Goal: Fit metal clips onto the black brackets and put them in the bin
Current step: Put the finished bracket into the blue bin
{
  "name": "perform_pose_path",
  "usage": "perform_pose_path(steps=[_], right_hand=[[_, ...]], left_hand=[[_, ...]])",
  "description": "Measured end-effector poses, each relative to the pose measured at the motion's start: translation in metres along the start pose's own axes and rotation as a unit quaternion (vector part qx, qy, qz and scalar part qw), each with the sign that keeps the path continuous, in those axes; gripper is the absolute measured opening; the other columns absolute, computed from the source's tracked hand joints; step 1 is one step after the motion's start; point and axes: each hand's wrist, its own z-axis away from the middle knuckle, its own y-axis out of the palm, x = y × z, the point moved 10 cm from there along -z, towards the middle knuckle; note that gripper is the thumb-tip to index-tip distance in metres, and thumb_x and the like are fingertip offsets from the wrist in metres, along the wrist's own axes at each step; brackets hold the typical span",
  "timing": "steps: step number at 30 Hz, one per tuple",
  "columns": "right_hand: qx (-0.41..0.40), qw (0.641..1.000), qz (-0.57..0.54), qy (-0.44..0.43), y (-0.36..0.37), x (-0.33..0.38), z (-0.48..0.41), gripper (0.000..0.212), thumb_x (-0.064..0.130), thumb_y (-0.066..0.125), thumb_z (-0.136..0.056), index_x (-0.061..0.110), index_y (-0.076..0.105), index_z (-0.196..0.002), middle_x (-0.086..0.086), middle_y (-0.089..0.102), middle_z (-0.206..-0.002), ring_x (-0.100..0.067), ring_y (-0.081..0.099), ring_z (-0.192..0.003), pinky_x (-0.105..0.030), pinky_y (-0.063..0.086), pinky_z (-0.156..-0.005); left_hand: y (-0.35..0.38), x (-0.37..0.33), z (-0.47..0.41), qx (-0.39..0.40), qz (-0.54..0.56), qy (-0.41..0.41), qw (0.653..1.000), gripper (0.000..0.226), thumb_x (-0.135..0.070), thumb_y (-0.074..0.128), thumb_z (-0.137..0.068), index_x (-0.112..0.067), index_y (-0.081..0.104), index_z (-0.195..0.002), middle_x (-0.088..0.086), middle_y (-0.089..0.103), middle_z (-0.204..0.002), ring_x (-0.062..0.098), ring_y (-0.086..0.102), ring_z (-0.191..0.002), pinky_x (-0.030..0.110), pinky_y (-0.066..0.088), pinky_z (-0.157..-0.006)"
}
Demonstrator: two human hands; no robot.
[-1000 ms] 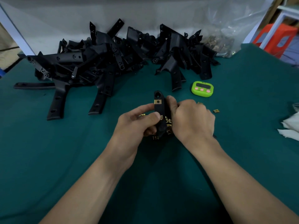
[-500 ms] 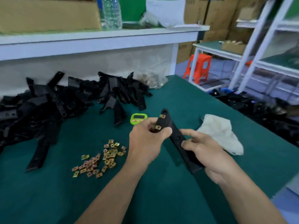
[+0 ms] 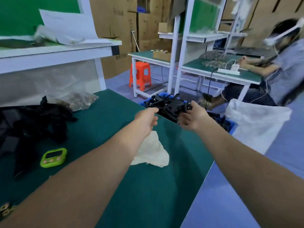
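Note:
A blue bin (image 3: 231, 127) full of black brackets (image 3: 166, 104) stands on the floor just past the green table's right edge. My left hand (image 3: 147, 116) hovers at that edge with loose fingers and holds nothing. Over the bin my right hand (image 3: 191, 115) is spread, palm bare. One bracket end (image 3: 189, 105) shows right by its thumb on top of the heap. A blurred pile of unclipped brackets (image 3: 32, 124) lies at the table's left. A few brass clips (image 3: 5, 209) show at the lower left corner.
A white cloth (image 3: 153, 152) lies on the green table (image 3: 115, 112) under my left forearm, a green timer (image 3: 53, 157) to its left. A clear bag of clips (image 3: 79, 101) sits at the back. A white sack (image 3: 256, 122), an orange stool (image 3: 140, 74) and a seated person (image 3: 283, 66) are beyond.
My view swung right from the table to the bin. The bracket that both hands gripped has left them, and both hands now reach out over the bin with fingers loose.

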Motion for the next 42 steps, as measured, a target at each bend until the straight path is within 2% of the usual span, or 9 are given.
perform_pose_path(steps=[6,15,20,24,26,30,34,39,42], right_hand=[[0.078,0.968,0.210,-0.117,0.074,-0.055,0.020,0.017,0.023,0.061,-0.091,0.011,0.071,-0.085,-0.004,0.071,-0.079,-0.019,0.066,-0.060,-0.031,0.048,-0.063],[0.209,0.887,0.334,-0.240,0.226,-0.103,0.078,0.027,0.016,0.059,-0.086,0.034,0.079,-0.085,0.018,0.076,-0.086,-0.003,0.068,-0.089,-0.016,0.046,-0.069],[0.269,0.825,0.418,-0.269,0.346,-0.106,0.069,0.049,0.033,0.068,-0.091,0.026,0.057,-0.138,0.002,0.062,-0.131,-0.022,0.058,-0.118,-0.028,0.042,-0.083],[0.221,0.784,0.470,-0.339,0.430,-0.090,0.059,0.088,0.035,0.071,-0.092,0.029,0.016,-0.160,-0.008,0.040,-0.154,-0.036,0.055,-0.120,-0.040,0.049,-0.095],[0.140,0.721,0.530,-0.423,0.460,-0.073,0.057,0.100,0.016,0.067,-0.090,0.036,-0.001,-0.161,-0.011,0.044,-0.146,-0.037,0.059,-0.091,-0.046,0.053,-0.083],[0.081,0.588,0.691,-0.412,0.501,-0.080,0.041,0.056,0.012,0.063,-0.085,0.017,0.052,-0.140,-0.010,0.067,-0.098,-0.031,0.066,-0.089,-0.037,0.051,-0.074],[0.060,0.571,0.699,-0.426,0.492,-0.069,0.038,0.014,0.010,0.060,-0.084,0.014,0.062,-0.097,-0.013,0.070,-0.111,-0.034,0.068,-0.103,-0.032,0.044,-0.070],[-0.036,0.622,0.652,-0.433,0.407,-0.020,0.042,0.029,0.008,0.057,-0.087,0.005,0.067,-0.114,-0.024,0.069,-0.116,-0.043,0.067,-0.108,-0.042,0.052,-0.085],[-0.018,0.573,0.671,-0.471,0.374,-0.032,0.089,0.024,0.012,0.062,-0.085,0.008,0.069,-0.107,-0.022,0.071,-0.108,-0.041,0.069,-0.101,-0.036,0.043,-0.072]], left_hand=[[-0.078,-0.004,-0.007,-0.133,-0.096,0.099,0.981,0.011,-0.013,0.064,-0.076,-0.018,0.065,-0.066,-0.004,0.060,-0.063,0.016,0.047,-0.052,0.020,0.033,-0.048],[-0.241,-0.035,0.066,-0.304,-0.273,0.256,0.876,0.023,-0.030,0.063,-0.090,-0.043,0.071,-0.073,-0.022,0.071,-0.079,0.008,0.066,-0.080,0.026,0.050,-0.073],[-0.351,-0.065,0.088,-0.373,-0.302,0.271,0.834,0.014,-0.030,0.065,-0.092,-0.038,0.076,-0.090,-0.023,0.070,-0.081,-0.003,0.061,-0.068,0.017,0.047,-0.063],[-0.410,-0.079,0.067,-0.352,-0.339,0.230,0.842,0.031,-0.038,0.066,-0.091,-0.036,0.072,-0.121,-0.023,0.066,-0.092,-0.005,0.058,-0.069,0.012,0.041,-0.062],[-0.426,-0.083,0.051,-0.332,-0.343,0.223,0.850,0.045,-0.039,0.067,-0.090,-0.036,0.062,-0.135,-0.018,0.065,-0.109,-0.001,0.059,-0.081,0.018,0.045,-0.067],[-0.443,-0.086,0.018,-0.291,-0.303,0.202,0.885,0.063,-0.030,0.069,-0.090,-0.033,0.047,-0.149,-0.009,0.059,-0.137,-0.010,0.060,-0.082,0.011,0.045,-0.062],[-0.446,-0.087,0.010,-0.273,-0.228,0.205,0.912,0.060,-0.023,0.072,-0.084,-0.031,0.056,-0.141,-0.008,0.066,-0.124,-0.003,0.061,-0.091,0.013,0.043,-0.062],[-0.428,-0.078,0.036,-0.250,-0.220,0.213,0.918,0.039,-0.022,0.072,-0.082,-0.033,0.071,-0.119,-0.014,0.071,-0.108,-0.001,0.064,-0.095,0.014,0.044,-0.070],[-0.395,-0.059,0.058,-0.211,-0.205,0.216,0.931,0.027,-0.026,0.071,-0.085,-0.033,0.073,-0.111,-0.013,0.075,-0.093,0.001,0.067,-0.084,0.016,0.045,-0.069]])
